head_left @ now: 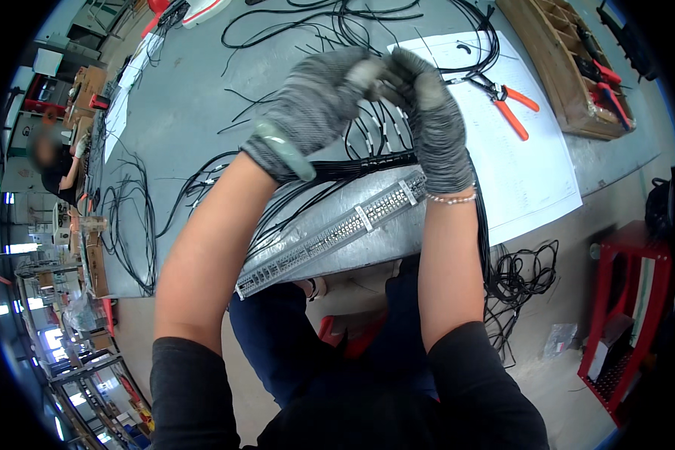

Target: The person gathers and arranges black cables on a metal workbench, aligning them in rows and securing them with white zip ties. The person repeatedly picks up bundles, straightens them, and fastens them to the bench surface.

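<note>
My left hand (307, 101) and my right hand (436, 124), both in grey knit gloves, meet fingertip to fingertip above the table. The fingers of each are pinched together, and what lies between them is hidden. Beneath them runs a bundle of black wires (345, 169), with white sleeves (367, 141) on several branching ends. A pale green band (283, 150) crosses the left glove's cuff. Along the near table edge, just below the bundle, lies a long metal-and-clear terminal strip (330, 236).
Orange-handled pliers (511, 112) rest on white paper sheets (529, 176) at the right. Behind them stands a wooden compartment box (570, 71) with tools. More black cable (521, 277) hangs beside a red stand (626, 300). Another person (56, 161) works far left.
</note>
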{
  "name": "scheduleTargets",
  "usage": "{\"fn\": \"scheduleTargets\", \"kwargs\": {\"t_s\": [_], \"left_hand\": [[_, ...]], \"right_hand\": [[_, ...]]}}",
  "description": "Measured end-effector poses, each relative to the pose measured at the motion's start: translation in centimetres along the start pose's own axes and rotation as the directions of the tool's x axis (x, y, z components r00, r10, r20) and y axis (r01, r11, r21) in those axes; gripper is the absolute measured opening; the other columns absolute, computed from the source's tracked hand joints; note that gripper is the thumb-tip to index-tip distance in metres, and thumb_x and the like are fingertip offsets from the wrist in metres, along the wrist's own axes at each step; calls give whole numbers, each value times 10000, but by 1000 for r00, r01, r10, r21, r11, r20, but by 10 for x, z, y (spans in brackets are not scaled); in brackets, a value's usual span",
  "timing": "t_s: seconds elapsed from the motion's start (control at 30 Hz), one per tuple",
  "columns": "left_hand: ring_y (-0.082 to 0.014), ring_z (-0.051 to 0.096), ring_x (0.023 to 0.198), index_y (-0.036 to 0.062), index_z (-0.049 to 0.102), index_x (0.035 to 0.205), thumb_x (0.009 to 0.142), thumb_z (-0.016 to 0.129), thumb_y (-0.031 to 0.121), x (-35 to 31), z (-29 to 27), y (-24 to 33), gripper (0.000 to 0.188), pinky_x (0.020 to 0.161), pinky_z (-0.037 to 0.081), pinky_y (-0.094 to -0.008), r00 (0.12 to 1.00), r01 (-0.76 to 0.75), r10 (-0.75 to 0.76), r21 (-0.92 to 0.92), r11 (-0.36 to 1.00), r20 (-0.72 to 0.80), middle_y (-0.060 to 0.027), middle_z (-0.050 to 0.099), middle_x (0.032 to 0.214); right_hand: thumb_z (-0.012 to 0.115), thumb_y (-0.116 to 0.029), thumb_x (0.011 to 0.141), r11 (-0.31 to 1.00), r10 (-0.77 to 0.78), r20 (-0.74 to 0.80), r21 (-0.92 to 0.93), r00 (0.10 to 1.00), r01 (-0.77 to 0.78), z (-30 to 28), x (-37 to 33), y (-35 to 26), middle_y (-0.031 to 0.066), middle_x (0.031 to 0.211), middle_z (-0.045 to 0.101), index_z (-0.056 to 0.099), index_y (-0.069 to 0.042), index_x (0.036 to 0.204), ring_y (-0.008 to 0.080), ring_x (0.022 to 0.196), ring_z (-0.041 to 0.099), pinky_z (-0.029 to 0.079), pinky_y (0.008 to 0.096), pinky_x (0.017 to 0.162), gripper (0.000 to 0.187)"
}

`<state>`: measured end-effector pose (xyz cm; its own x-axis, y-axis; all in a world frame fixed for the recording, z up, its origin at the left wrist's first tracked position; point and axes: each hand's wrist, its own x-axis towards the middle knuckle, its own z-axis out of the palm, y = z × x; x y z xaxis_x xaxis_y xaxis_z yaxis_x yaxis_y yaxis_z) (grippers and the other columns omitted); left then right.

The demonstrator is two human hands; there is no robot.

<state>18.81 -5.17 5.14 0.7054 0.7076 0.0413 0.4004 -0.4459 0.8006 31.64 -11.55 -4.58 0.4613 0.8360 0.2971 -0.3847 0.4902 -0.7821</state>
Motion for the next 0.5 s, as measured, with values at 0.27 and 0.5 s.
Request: {"fn": "scheduleTargets", "kwargs": {"t_s": [0.27,0.5], "left_hand": [[-308,640,807,62,623,1031,944,456,345,3,42,-7,340,776,506,-409,979,-196,129,573,796,156,-147,652,810],[-293,620,843,54,651,1042,928,535,300,-34,47,-100,295,797,472,-378,983,179,-181,484,856,-42,-159,657,880]], "right_hand": [[541,-297,944,806,-348,-115,-544,931,234,-2,-3,-34,85,875,659,684,-35,943,165,803,617,495,299,749,299],[579,-235,921,854,-91,-163,-520,983,-7,8,-8,-42,68,841,643,663,-25,1014,122,672,575,496,264,632,244]]}}
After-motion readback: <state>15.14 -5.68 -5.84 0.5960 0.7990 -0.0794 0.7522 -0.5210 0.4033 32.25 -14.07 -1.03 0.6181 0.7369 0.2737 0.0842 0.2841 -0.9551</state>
